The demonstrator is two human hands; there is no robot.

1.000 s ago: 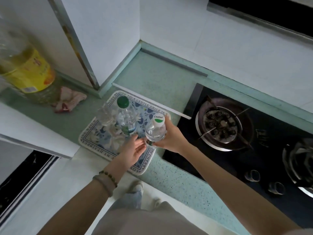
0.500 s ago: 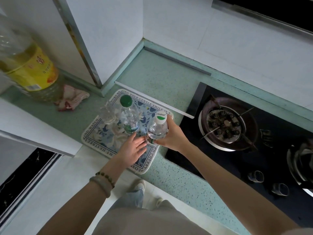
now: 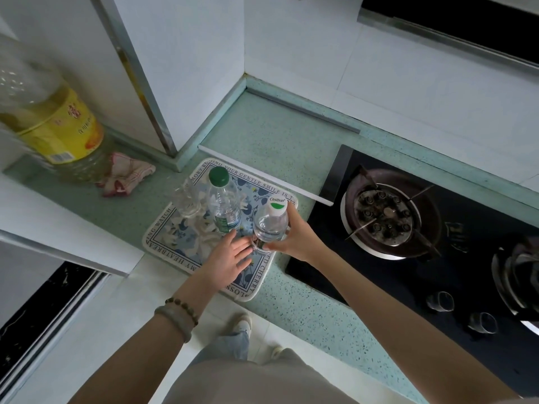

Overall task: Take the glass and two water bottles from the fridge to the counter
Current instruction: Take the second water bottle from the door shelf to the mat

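Observation:
A clear glass (image 3: 186, 201) stands on the blue floral mat (image 3: 172, 243) on the green counter. Right beside it stands a water bottle with a green cap (image 3: 223, 205). A second water bottle with a white and green cap (image 3: 271, 221) stands upright at the mat's right side, and my right hand (image 3: 294, 237) grips its body. My left hand (image 3: 229, 258) lies with straight fingers on the mat just in front of the green-capped bottle, fingertips near the base of the second bottle.
A black gas hob (image 3: 423, 228) with a burner lies right of the mat. A large oil bottle with a yellow label (image 3: 55, 126) and a crumpled cloth (image 3: 125, 176) sit at the left. White wall panels meet behind the counter (image 3: 271, 135).
My right hand has lowered the white-capped bottle slightly onto the mat. My left hand has stayed in about the same place.

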